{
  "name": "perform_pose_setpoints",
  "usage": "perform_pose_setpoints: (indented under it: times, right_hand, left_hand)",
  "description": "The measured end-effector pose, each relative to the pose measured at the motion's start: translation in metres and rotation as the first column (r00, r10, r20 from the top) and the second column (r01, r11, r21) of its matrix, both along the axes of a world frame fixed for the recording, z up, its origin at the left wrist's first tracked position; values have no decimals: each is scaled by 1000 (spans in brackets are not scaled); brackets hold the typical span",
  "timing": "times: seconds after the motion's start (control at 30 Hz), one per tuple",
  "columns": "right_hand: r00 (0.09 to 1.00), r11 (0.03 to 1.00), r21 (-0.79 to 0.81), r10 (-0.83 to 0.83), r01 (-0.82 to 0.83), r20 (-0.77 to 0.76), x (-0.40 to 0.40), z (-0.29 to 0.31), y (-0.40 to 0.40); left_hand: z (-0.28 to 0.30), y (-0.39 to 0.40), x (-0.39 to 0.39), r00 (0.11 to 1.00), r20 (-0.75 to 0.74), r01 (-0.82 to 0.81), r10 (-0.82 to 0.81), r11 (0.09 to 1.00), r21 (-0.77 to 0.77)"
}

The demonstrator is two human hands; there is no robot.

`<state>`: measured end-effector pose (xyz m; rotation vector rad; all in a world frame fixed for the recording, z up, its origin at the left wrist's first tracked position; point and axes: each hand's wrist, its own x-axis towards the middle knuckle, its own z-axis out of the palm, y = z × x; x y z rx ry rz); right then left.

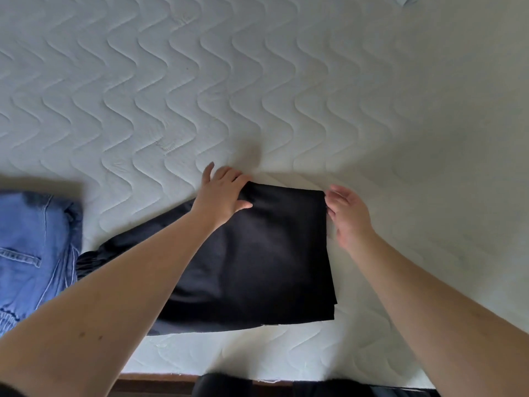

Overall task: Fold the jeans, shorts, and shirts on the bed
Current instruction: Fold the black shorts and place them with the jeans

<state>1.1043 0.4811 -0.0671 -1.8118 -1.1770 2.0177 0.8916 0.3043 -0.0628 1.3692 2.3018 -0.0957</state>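
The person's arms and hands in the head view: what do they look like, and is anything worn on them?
Both forearms are bare right down to the frame edge, with no sleeve showing. The left hand and the right hand wear no gloves, and no ring, watch or bracelet shows on the fingers or wrists.
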Motion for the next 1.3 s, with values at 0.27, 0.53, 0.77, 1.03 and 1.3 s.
perform_pose_setpoints:
  times: [0.27,0.53,0.77,1.03,1.3]
  right_hand:
    - [905,906,138,365,-399,220,-1,-14,-7]
    - [881,888,203,332,-412,337,6,-15,1]
    - [883,890,98,417,-444,215,-5,-9,1]
    - [688,537,440,635,-720,351,4,12,-11]
    - [747,705,255,593,-662,300,8,7,-34]
  left_hand:
    - [-1,19,-17,992,79,-99,101,994,-38]
    - [2,17,-23,949,201,-270,242,954,129]
    - [-2,23,-30,963,230,-137,140,990,-29]
    - [-4,35,-22,990,102,103,-94,991,-81]
    - [-2,37,-6,955,288,-73,72,997,-8]
